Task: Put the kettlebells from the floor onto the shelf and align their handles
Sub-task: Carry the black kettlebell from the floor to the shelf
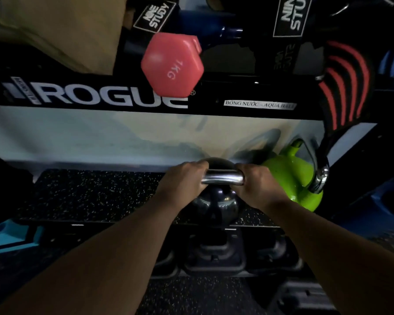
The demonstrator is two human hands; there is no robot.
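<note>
Both hands, left [184,178] and right [257,181], gripped the black kettlebell [216,204] handle; swinging rightward risked striking the adjacent green kettlebell [289,176].

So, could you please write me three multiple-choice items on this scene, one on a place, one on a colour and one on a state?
1. Where is the green kettlebell relative to the black kettlebell?
A. to its right
B. to its left
C. on top of it

2. What colour is the dumbbell marked 1KG?
A. blue
B. pink
C. yellow

3. How is the black kettlebell's handle held?
A. by the left hand only
B. by no hand
C. by both hands

Answers: 1 A, it sits right of the black one on the shelf. 2 B, its end is pink. 3 C, the left hand and right hand wrap it.
</note>
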